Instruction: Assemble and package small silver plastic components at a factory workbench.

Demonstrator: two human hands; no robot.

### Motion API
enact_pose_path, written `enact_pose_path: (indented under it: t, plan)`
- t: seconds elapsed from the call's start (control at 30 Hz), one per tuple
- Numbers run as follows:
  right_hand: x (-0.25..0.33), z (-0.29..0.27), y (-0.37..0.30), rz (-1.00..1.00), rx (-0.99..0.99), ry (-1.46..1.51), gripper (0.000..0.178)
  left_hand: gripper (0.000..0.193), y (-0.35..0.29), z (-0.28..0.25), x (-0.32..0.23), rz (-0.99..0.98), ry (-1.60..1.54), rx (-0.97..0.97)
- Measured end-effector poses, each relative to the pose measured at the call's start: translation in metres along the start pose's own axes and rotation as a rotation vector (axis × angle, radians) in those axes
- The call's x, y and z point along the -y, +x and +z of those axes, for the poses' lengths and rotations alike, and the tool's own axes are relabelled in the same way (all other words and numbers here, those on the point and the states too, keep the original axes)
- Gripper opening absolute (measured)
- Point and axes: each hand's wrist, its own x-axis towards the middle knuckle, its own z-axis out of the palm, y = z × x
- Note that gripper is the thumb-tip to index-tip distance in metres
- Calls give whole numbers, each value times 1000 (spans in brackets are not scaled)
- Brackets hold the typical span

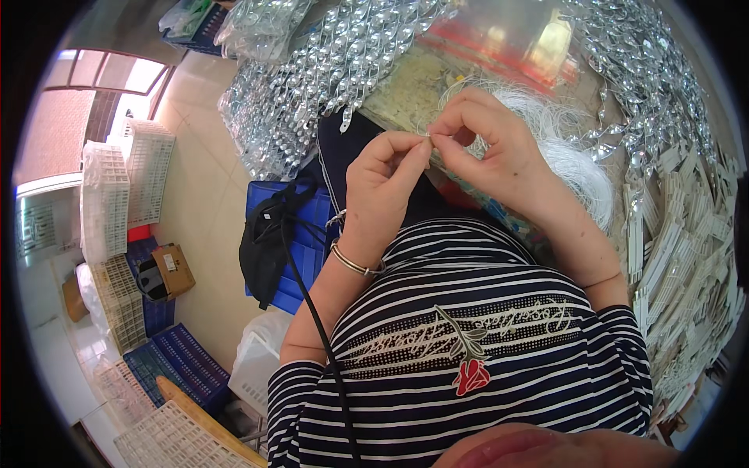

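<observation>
My left hand [384, 173] and my right hand [499, 148] meet in front of my chest, fingertips nearly touching. Each is closed in a pinch of thumb and forefinger. Whatever lies between the fingertips is too small to make out. Just beyond my right hand, a loose bundle of fine white thread [577, 175] spreads over the worktop. A worn yellowish board [402, 87] lies behind my hands, partly covered by them. Strands of shiny silver, bead-like pieces [343, 47] hang over the worktop's far left edge.
More silver strands [655, 70] lie at the far right, above a heap of thin white strips [686, 242]. A clear bag with a red edge [507, 47] lies at the back. On my left are a blue crate [312, 261] with a black bag [269, 242], white baskets [148, 171] and a cardboard box [173, 269].
</observation>
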Motion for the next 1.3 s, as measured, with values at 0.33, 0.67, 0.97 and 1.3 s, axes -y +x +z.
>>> enact_pose_path:
  t: [0.33, 0.67, 0.97, 1.3]
  plan:
    - [-12, 0, 1, 324, 75, 606, 9, 9, 0, 2, -11, -173, -332, -7]
    - [-10, -3, 4, 325, 182, 517, 8, 7, -1, -3, -6, -75, -79, -43]
    - [-15, 2, 2, 295, 136, 506, 10, 8, -3, -8, -6, -35, 98, -7]
    - [-11, -2, 4, -53, 16, 121, 7, 8, -1, -5, -11, -84, 2, -46]
